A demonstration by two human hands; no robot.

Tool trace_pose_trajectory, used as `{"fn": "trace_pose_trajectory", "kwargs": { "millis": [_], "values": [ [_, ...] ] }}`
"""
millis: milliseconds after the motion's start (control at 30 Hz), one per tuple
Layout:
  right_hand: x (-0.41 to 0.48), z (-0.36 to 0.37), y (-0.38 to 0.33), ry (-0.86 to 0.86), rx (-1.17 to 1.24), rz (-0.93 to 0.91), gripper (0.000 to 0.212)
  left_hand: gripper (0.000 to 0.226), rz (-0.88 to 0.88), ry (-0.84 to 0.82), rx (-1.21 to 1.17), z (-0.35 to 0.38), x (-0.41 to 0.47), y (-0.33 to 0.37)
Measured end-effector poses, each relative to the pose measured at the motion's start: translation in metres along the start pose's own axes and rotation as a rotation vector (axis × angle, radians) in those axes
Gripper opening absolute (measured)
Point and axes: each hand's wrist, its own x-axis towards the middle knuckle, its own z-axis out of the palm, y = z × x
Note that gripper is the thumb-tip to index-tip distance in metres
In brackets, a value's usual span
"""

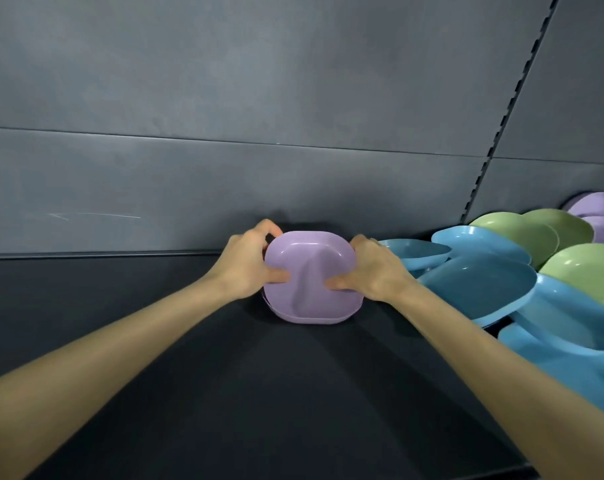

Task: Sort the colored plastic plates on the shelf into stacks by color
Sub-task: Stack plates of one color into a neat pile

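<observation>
Two bare forearms reach forward over the dark shelf point(224, 375). The left hand point(246, 263) and right hand point(376, 271) grip a small stack of purple plates point(311, 271) that sits on the shelf's middle near the back. Each thumb presses on the top plate's near rim, and the fingers point(269, 228) curl round its sides. To the right lie jumbled blue plates point(477, 285), then green plates point(535, 230), with more purple plates point(594, 206) farthest off. Behind stands the grey back panel point(224, 98).
</observation>
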Motion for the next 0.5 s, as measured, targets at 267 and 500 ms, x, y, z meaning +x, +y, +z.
{"fn": "trace_pose_trajectory", "kwargs": {
  "millis": [267,500],
  "values": [
    [0.004,0.002,-0.010,-0.029,-0.120,-0.103,0.064,0.052,-0.048,-0.082,0.126,0.000,0.007,-0.006],
    [0.009,0.005,-0.014,-0.100,-0.030,-0.149,0.059,0.052,-0.076,-0.181,0.126,-0.012,0.005,-0.013]
  ]
}}
